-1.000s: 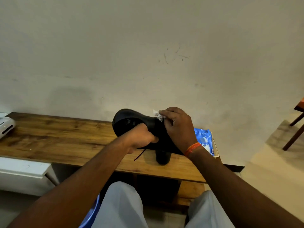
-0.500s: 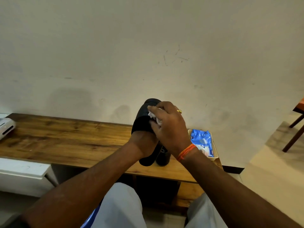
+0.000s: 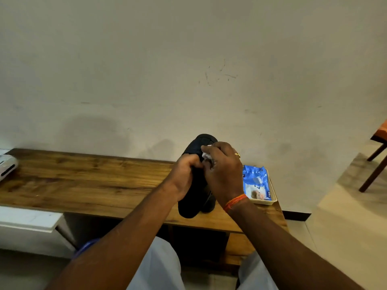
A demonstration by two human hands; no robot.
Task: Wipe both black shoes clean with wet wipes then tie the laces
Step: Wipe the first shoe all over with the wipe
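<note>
I see left hand (image 3: 185,176) with fingers wrapped round shoe (image 3: 195,183), held upright above counter (image 3: 88,181). Right hand (image 3: 225,174) fingers pinch wipe (image 3: 206,154) against shoe. Second shoe (image 3: 209,203) just behind on counter. Wipes pack (image 3: 256,182) in tray (image 3: 273,198) at right.

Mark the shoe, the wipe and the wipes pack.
shoe (image 3: 189,208): head view, lower end below the left hand.
wipe (image 3: 206,155): head view, white bit under the right fingers.
wipes pack (image 3: 254,181): head view, middle of the blue wrapper.
</note>
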